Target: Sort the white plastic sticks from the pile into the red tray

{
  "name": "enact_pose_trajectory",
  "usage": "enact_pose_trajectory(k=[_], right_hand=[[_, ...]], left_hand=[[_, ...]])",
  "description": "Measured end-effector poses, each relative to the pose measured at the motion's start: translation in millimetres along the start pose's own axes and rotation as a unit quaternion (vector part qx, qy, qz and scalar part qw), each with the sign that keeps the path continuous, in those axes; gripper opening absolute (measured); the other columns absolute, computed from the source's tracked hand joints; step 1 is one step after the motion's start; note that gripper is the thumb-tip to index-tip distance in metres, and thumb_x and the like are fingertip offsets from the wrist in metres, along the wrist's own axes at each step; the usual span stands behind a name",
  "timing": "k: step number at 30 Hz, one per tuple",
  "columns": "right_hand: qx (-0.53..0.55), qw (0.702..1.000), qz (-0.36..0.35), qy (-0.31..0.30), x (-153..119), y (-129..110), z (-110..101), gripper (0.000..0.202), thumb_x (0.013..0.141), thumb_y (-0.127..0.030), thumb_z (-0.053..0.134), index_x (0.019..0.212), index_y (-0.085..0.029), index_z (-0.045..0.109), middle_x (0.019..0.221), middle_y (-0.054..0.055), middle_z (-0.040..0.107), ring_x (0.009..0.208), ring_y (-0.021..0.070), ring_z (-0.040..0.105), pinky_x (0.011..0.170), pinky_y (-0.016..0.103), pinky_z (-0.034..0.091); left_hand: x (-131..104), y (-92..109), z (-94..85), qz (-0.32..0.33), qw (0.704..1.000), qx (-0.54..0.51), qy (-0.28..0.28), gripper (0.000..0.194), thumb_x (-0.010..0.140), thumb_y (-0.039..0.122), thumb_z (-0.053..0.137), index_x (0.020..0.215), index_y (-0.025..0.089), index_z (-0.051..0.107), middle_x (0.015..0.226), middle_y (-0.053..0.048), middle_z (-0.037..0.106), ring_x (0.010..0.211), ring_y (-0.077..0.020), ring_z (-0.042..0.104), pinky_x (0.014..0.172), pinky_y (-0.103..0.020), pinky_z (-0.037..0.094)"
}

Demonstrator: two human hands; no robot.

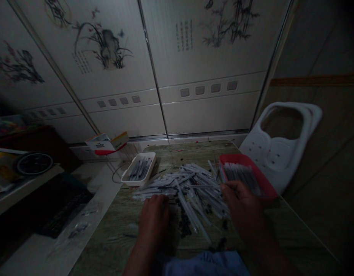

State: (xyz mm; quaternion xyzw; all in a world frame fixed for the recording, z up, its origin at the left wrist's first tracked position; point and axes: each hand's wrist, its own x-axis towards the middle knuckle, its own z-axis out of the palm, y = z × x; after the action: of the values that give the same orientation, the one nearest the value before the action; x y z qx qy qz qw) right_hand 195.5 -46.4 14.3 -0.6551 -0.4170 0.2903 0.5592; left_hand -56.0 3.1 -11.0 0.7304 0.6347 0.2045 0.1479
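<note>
A loose pile of clear, slim pen-like tubes (191, 180) lies in the middle of the wood-patterned table (108, 237). My right hand (241, 197) is at the pile's right side, thumb and finger pinched on the end of a thin pen (205, 186) that points left over the pile. My left hand (154, 212) rests at the pile's near left edge with its fingers curled down; whatever is under them is hidden. Small black pieces (185, 224), perhaps pen caps, are scattered between my hands. The light is dim and fine detail is blurred.
A white tray (152, 157) of dark-filled pens stands at the back left, and a red bin (267, 184) of clear tubes at the right. Beyond are a white folding chair (292, 153), an open carton (100, 145) on a stool, and panelled doors (208, 111).
</note>
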Motion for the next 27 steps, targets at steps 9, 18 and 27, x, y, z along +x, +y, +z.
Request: enact_pose_trajectory(k=[9,18,27], right_hand=[[-0.022,1.000,0.006,0.005,-1,-6,-1,0.030,0.089,-0.052,0.055,0.086,-0.022,0.060,0.069,-0.002,0.056,0.066,0.0187,0.053,0.058,0.029,0.040],[0.005,1.000,0.010,-0.004,-2,2,2,0.033,0.085,-0.056,0.060,0.087,-0.023,0.064,0.070,0.001,0.061,0.065,0.0197,0.054,0.058,0.031,0.042],[-0.005,1.000,0.019,-0.004,-2,4,4,0.033,0.085,-0.053,0.060,0.085,-0.021,0.066,0.070,0.002,0.064,0.066,0.0207,0.057,0.058,0.032,0.043]], left_hand=[[1,-15,-22.9,-0.027,0.989,-0.107,0.104,0.028,0.090,0.031,0.050,0.110,0.021,0.068,0.113,-0.010,0.070,0.108,-0.0275,0.063,0.094,-0.040,0.046],[-10,-38,-71.7,-0.118,0.986,-0.033,0.110,0.030,0.089,0.036,0.050,0.108,0.022,0.069,0.109,-0.010,0.075,0.100,-0.0276,0.069,0.083,-0.036,0.049],[-9,-57,-58.1,-0.113,0.993,0.021,0.013,0.015,0.076,0.030,0.062,0.084,0.023,0.073,0.092,-0.010,0.076,0.089,-0.0281,0.068,0.076,-0.034,0.045]])
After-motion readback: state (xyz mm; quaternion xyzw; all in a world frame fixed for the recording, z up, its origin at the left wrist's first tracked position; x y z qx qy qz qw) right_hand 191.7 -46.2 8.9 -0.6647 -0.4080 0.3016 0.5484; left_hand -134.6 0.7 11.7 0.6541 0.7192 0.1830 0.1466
